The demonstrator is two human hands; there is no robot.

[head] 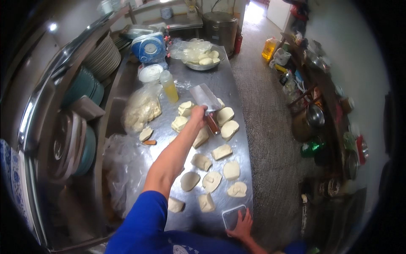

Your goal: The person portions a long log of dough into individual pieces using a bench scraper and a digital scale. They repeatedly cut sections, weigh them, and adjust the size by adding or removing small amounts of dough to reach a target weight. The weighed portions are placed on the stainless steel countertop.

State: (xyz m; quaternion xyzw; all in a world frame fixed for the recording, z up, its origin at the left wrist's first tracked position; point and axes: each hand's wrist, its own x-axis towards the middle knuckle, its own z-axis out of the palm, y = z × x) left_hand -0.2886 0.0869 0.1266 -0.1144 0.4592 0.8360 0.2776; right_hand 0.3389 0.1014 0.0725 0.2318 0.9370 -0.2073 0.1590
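My left hand is closed around a cleaver where the broad blade meets the wooden handle, above the dough pieces on the steel table. At the table's near edge, my right hand lies with spread fingers over a clear rectangular lid or tray with a white rim; whether it grips this is unclear. Cut dough pieces are scattered between and beyond the hands. A small dough piece lies left of them, beside an orange-brown block. Plastic partly covers a large dough mass.
An oil bottle, a bowl of white powder and a blue scale stand farther back. Behind them is a metal basin of dough pieces. Crumpled plastic and plate shelves are left; cluttered shelving is right.
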